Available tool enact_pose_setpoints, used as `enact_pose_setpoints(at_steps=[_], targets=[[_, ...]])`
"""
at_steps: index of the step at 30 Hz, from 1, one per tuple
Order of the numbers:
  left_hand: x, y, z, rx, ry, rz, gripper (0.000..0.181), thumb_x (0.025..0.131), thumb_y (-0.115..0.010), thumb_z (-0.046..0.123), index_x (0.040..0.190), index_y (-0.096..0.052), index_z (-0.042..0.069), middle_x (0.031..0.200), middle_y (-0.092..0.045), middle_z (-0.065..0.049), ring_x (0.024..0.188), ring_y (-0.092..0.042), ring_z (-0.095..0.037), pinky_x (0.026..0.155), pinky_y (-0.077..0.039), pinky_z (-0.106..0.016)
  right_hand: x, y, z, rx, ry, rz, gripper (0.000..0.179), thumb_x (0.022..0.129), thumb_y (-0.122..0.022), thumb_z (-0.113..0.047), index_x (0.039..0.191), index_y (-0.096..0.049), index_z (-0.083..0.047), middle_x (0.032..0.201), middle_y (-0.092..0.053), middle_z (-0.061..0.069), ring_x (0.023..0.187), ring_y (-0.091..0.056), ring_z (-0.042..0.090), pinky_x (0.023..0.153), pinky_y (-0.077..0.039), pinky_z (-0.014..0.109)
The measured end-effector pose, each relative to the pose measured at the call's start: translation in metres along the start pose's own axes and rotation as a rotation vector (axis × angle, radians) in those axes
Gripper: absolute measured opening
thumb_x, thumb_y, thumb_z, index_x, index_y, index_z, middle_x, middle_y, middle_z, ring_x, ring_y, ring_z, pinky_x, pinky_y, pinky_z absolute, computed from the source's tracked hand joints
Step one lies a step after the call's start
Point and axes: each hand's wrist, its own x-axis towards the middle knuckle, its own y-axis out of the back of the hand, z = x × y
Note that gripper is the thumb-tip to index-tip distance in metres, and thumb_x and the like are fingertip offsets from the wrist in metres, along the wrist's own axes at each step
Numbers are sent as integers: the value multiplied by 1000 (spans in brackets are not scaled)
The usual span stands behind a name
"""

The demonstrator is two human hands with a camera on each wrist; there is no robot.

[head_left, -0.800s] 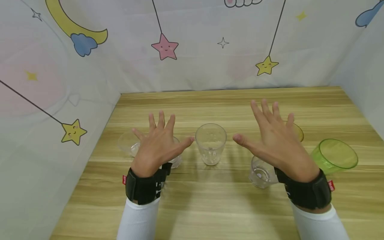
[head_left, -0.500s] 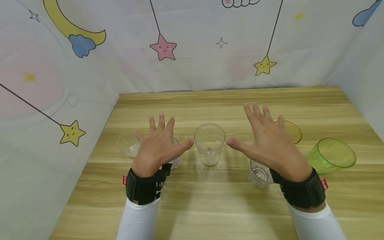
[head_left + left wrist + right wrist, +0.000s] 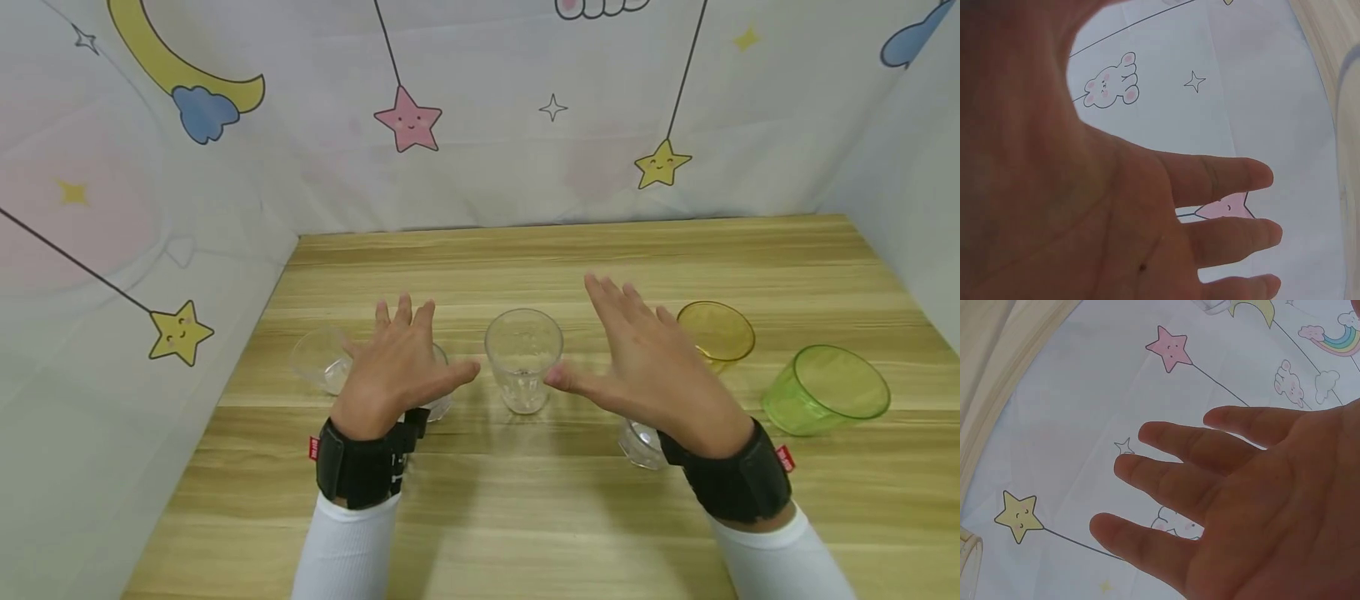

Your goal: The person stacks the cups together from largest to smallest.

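A clear glass (image 3: 522, 367) stands upright on the table between my hands. My left hand (image 3: 393, 371) is held above the table to its left, fingers spread and thumb apart from the glass in the head view. To the right, my right hand (image 3: 648, 379) has straight fingers, and its thumb tip overlaps the glass's edge; I cannot tell whether it touches. Both palms look bare in the wrist views. Partly behind the left hand are two clear vessels, one at left (image 3: 315, 358) and one near the thumb (image 3: 442, 406). A clear glass (image 3: 640, 446) is half hidden by the right hand.
A yellow cup (image 3: 716, 333) stands beyond my right hand, and a green cup (image 3: 828, 396) farther right. The wooden table (image 3: 525, 517) ends at a printed cloth backdrop (image 3: 495, 167) behind and cloth walls on both sides.
My right hand has moved left toward the middle glass, uncovering more of the yellow and green cups. My left hand's fingertips have dropped slightly. The cups have stayed in place.
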Motion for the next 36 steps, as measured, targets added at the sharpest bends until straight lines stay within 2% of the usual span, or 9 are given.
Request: enact_pose_setpoints(at_steps=[4,10,16,19,23,26,30,36], targets=[[0,-1,-1,0,-4,-14,98,83,-65,57,159,-28,7,164,-13,-26,149,-8,-49,99,-15,-84,2,-5,-1,2,33,9,118,80,-57,-83,163,-13,-10,162,-26,21,147,-23,45,114,-20,64],[1,-1,-1,-6,-25,-27,99,83,-68,51,158,-26,1,161,-19,-30,146,-17,-52,111,-27,-65,3,-12,-5,22,66,13,123,77,-56,-86,161,-17,-5,160,-30,20,143,-34,42,110,-33,59],[1,-2,-1,5,-24,-21,96,80,-72,47,153,-34,-4,156,-32,-29,143,-31,-47,109,-35,-60,4,-16,-9,46,77,0,125,76,-54,-88,160,-19,-1,160,-31,18,142,-38,38,109,-37,56],[0,-3,-1,13,-20,-17,92,79,-73,45,149,-40,-5,148,-45,-27,132,-46,-42,102,-44,-56,4,-18,-11,49,85,-5,123,77,-56,-86,159,-22,-1,159,-34,19,141,-40,38,107,-39,55],[0,-4,-2,39,-19,-6,80,76,-75,40,138,-52,-5,126,-59,-22,106,-60,-36,85,-52,-50,5,-21,-12,41,116,-1,116,80,-61,-80,156,-30,2,154,-41,22,137,-45,39,105,-41,56],[1,-4,-3,51,-24,7,63,74,-75,35,122,-60,-3,111,-62,-17,88,-61,-30,72,-53,-44,7,-24,-12,23,141,8,109,82,-64,-75,153,-36,4,147,-48,24,132,-50,40,103,-44,56],[3,-5,-4,43,-28,17,48,71,-76,26,108,-63,-1,99,-62,-13,74,-58,-26,59,-48,-38,10,-27,-11,6,160,16,103,85,-64,-71,151,-40,4,140,-55,26,127,-55,40,101,-45,55],[4,-6,-5,41,-41,19,45,70,-80,20,105,-63,-2,92,-61,-12,70,-56,-25,55,-47,-36,12,-30,-10,0,171,56,92,88,-67,-65,147,-46,2,132,-61,25,120,-60,40,96,-49,54]])
